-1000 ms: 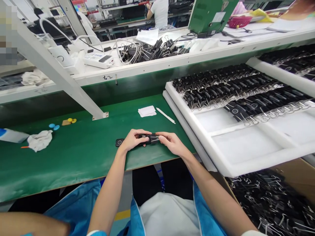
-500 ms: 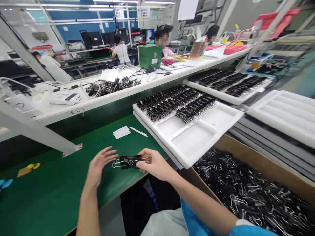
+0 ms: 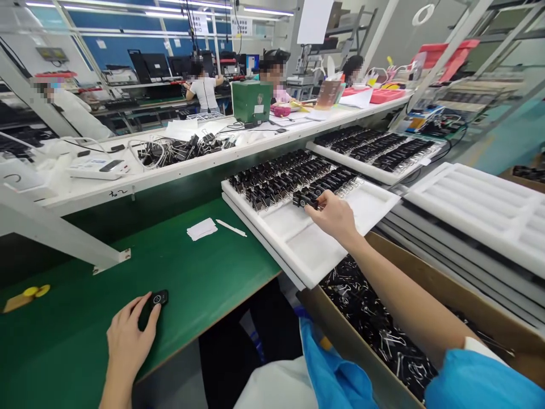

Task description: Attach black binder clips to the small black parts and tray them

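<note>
At the left, on the green mat, my left hand pinches a small black device with a round pale emblem between thumb and fingers. Reaching over the white tray, my right hand grips a black device with binder clips at the near end of a row. Its fingers hide part of that piece. Rows of similar clipped black pieces fill the tray's far compartments.
A cardboard box of loose binder clips stands below the tray. A second filled tray lies behind, with stacked white trays at right. Paper slips and a white pen lie on the green tabletop. Co-workers sit beyond the shelf.
My right hand has carried the clipped black device from over the table to the tray. My left hand has moved left and down and closed on a small black device.
</note>
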The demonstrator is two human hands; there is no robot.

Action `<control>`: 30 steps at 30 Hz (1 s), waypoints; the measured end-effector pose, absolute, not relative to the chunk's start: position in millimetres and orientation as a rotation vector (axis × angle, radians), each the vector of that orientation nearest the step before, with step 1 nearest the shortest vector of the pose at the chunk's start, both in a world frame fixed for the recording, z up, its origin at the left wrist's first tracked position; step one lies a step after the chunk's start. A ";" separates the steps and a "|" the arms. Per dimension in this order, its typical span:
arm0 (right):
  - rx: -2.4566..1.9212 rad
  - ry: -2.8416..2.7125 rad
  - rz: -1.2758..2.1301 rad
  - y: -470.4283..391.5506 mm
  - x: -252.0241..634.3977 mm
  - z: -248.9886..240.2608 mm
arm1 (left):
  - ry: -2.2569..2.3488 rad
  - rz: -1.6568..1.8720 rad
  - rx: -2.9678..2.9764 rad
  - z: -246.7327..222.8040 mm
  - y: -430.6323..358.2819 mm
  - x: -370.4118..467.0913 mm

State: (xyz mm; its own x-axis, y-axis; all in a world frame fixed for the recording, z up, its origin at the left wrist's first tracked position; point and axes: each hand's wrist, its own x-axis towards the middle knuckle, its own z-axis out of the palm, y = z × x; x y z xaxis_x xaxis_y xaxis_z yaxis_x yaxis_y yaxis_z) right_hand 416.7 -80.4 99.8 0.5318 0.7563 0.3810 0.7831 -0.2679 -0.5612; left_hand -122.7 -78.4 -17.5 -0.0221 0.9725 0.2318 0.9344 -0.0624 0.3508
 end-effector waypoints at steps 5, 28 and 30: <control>-2.169 -1.316 -0.091 -67.7 412.8 93.0 | 2.144 0.596 1.970 -9.9 -73.7 -121.9; -2.193 -1.539 -0.306 -68.7 419.3 77.6 | 1.456 1.113 1.652 -8.9 24.1 18.8; -2.189 -1.555 -0.306 -67.6 422.3 77.2 | 1.474 1.117 1.621 -16.7 23.6 15.4</control>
